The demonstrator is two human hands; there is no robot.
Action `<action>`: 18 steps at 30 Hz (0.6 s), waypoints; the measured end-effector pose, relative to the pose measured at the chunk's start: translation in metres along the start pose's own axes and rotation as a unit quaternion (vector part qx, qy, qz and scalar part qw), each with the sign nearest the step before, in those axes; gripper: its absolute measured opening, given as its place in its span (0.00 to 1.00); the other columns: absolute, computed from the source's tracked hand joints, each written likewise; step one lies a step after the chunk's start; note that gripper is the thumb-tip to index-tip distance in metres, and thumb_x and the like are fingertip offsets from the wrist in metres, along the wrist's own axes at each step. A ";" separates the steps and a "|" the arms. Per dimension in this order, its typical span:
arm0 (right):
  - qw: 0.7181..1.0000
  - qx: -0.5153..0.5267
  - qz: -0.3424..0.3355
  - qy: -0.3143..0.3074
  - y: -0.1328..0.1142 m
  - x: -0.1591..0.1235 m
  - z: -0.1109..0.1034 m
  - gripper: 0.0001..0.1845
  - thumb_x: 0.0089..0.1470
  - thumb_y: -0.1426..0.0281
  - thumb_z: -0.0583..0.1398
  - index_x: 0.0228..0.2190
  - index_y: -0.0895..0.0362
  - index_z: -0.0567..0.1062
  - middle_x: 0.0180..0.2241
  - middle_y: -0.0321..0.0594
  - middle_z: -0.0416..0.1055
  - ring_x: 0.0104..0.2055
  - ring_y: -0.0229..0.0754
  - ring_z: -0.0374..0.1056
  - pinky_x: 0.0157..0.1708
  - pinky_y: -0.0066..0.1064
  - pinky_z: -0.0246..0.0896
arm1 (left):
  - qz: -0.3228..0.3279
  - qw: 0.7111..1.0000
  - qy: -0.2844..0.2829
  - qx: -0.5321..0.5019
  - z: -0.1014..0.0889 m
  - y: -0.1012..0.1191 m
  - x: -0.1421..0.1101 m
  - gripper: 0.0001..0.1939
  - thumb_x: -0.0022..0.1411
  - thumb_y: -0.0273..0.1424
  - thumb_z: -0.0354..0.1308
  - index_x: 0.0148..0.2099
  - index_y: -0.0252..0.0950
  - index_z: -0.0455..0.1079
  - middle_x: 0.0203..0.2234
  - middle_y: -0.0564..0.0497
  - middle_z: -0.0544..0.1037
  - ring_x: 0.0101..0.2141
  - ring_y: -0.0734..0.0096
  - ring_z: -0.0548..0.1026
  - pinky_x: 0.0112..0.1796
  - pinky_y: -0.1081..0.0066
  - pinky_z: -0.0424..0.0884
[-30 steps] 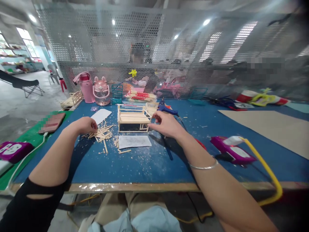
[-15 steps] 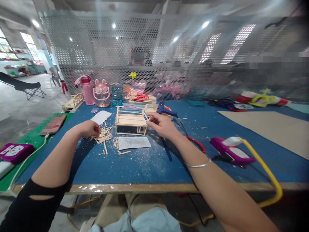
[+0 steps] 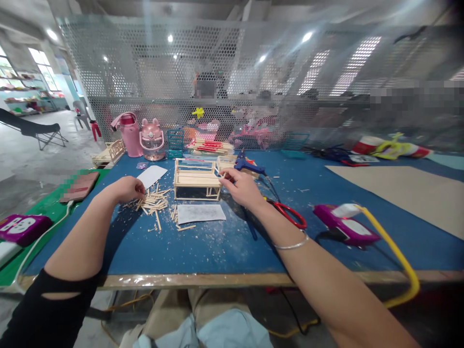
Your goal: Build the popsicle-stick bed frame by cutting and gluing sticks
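Note:
A small frame built of pale wooden sticks [image 3: 195,180] stands upright on the blue table. My right hand [image 3: 241,186] is at its right end, thumb and fingers closed on that end. Left of it, my left hand [image 3: 129,188] is curled with its fingertips together at the edge of a pile of short wooden sticks [image 3: 154,202]. What those fingertips hold, if anything, is too small to make out. A white paper slip [image 3: 201,213] lies in front of the frame, and a white sheet [image 3: 152,176] lies behind the pile.
A blue glue gun [image 3: 248,164] and red-handled pliers [image 3: 290,213] lie right of the frame. Farther right sits a purple power socket [image 3: 344,227] with a yellow cable. Pink bottles [image 3: 131,135] and bundled sticks [image 3: 210,146] stand before a perforated metal screen [image 3: 174,67].
My left hand has drawn slightly left and up, toward the outer edge of the stick pile. My right hand stays at the frame's right end, with its fingers closer together.

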State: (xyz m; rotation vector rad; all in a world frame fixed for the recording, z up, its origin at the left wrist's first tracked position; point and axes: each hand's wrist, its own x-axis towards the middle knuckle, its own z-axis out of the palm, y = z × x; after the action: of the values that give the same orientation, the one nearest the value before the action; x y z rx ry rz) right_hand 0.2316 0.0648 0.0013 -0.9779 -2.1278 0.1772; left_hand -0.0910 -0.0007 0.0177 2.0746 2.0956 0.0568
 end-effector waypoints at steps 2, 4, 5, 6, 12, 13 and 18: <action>1.000 0.002 0.002 0.000 0.000 0.000 0.000 0.10 0.49 0.70 0.55 0.35 0.57 0.71 0.25 0.37 0.70 0.27 0.38 0.63 0.29 0.28 0.56 | 0.014 0.999 -0.030 -0.018 0.002 0.001 0.000 0.10 0.43 0.34 0.55 0.29 0.39 0.73 0.26 0.52 0.78 0.28 0.68 0.73 0.28 0.75 0.62; 1.000 0.006 0.001 -0.004 0.001 0.000 0.001 0.10 0.49 0.70 0.54 0.34 0.57 0.71 0.25 0.37 0.69 0.26 0.38 0.63 0.29 0.28 0.55 | 0.022 0.998 -0.048 -0.023 0.007 0.004 0.002 0.10 0.42 0.34 0.55 0.29 0.39 0.73 0.26 0.52 0.78 0.28 0.69 0.72 0.28 0.75 0.62; 1.000 0.008 0.000 -0.007 0.001 0.001 0.001 0.09 0.49 0.70 0.54 0.34 0.57 0.71 0.24 0.36 0.69 0.26 0.37 0.63 0.28 0.27 0.55 | 0.022 0.998 -0.052 -0.020 0.009 0.006 0.004 0.10 0.42 0.34 0.55 0.28 0.39 0.74 0.26 0.52 0.78 0.28 0.69 0.72 0.27 0.75 0.61; 1.000 0.009 0.000 -0.010 0.001 0.001 0.001 0.09 0.49 0.70 0.54 0.34 0.57 0.71 0.24 0.36 0.69 0.25 0.37 0.62 0.28 0.27 0.55 | 0.022 0.998 -0.051 -0.014 0.011 0.007 0.005 0.10 0.42 0.34 0.55 0.28 0.39 0.73 0.25 0.52 0.78 0.28 0.68 0.72 0.27 0.75 0.61; 1.000 0.016 0.003 -0.017 -0.001 0.000 0.002 0.09 0.50 0.70 0.54 0.34 0.58 0.70 0.23 0.35 0.67 0.24 0.36 0.60 0.27 0.27 0.53 | 0.025 0.999 -0.041 0.004 0.010 0.009 0.004 0.10 0.43 0.33 0.53 0.28 0.38 0.73 0.25 0.51 0.78 0.27 0.69 0.72 0.26 0.75 0.60; 1.000 0.013 0.002 -0.013 -0.002 0.000 0.002 0.08 0.49 0.70 0.54 0.33 0.58 0.70 0.23 0.36 0.67 0.24 0.36 0.60 0.28 0.27 0.54 | 0.025 0.999 -0.035 0.007 0.008 0.008 0.003 0.10 0.44 0.34 0.53 0.28 0.38 0.73 0.25 0.50 0.78 0.28 0.69 0.72 0.26 0.75 0.60; 1.000 0.002 -0.008 -0.002 -0.002 0.000 0.003 0.06 0.49 0.71 0.53 0.31 0.57 0.69 0.24 0.36 0.67 0.26 0.38 0.61 0.30 0.28 0.54 | 0.012 1.000 0.012 -0.008 0.000 0.005 -0.001 0.13 0.46 0.36 0.51 0.32 0.37 0.73 0.28 0.49 0.78 0.30 0.67 0.73 0.28 0.75 0.62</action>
State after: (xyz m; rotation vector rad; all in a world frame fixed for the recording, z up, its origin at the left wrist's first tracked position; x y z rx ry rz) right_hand 0.2284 0.0634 -0.0001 -0.9596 -2.1376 0.1754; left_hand -0.0860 -0.0012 0.0187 2.1013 2.0767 0.1027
